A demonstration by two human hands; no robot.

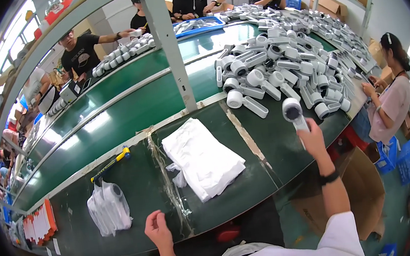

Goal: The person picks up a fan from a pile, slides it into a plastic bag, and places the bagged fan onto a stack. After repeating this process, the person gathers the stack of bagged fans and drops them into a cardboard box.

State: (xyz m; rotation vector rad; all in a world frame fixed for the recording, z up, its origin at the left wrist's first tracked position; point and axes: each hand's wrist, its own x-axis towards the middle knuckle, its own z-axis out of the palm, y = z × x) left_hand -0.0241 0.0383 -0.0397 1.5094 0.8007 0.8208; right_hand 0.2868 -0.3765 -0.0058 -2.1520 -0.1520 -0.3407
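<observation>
My right hand [313, 140] is closed around the handle of a white handheld device [292, 110] with a round head and a dark opening, lifted above the bench at the front of a big pile. Loosely bent fingers on my left hand [159, 227] hold nothing; it hovers at the bench's near edge. Between my hands, further in, lies a stack of white plastic bags [203, 158]. Left of it, a bagged bundle [108, 209] in clear plastic lies below a yellow and black hammer-like tool [111, 164].
The pile of similar white devices [277, 61] covers the bench's far right. A metal post [170, 52] rises before the green conveyor [90, 117]. Orange-and-white boxes [40, 223] lie far left. A cardboard box [342, 193] stands beside my right arm. Co-workers sit across and at right.
</observation>
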